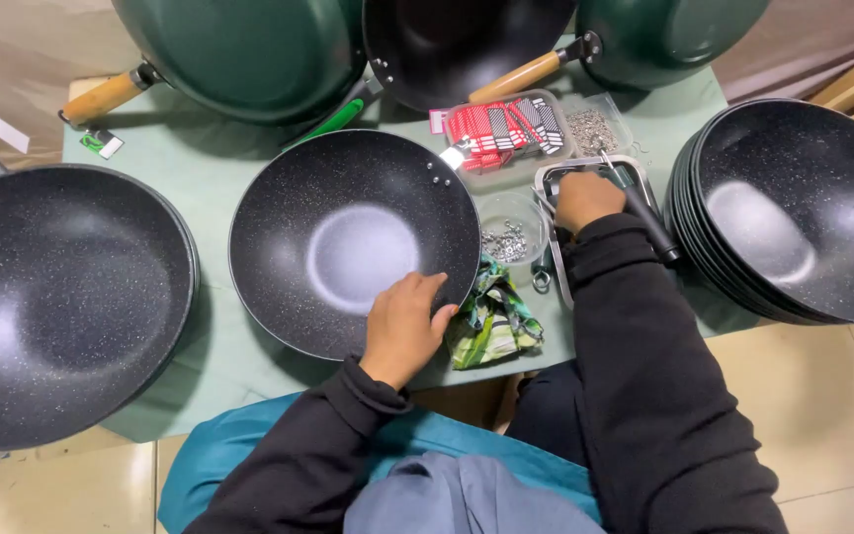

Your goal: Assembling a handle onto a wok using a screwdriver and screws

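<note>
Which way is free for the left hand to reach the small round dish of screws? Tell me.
Probably yes: the left hand rests on the near rim of the middle pan, and the dish of screws sits just right of that pan, uncovered; only the folded cloth lies nearby.

centre pan [353, 242]: dark speckled coating, slight sheen, bright glare at the bottom; metal rivets by the rim
stacked pans [793, 208]: same speckled dark finish, glossy patch inside
green pan [239, 49]: smooth, satin green outside
handles [516, 77]: pale wood, smooth
cloth [491, 321]: soft woven fabric, green pattern, crumpled
tray [557, 259]: bare shiny metal
tub [536, 220]: clear plastic, holding small bright metal parts
sleeves [635, 356]: matt black knit
table [200, 153]: matt pale green covering
</note>
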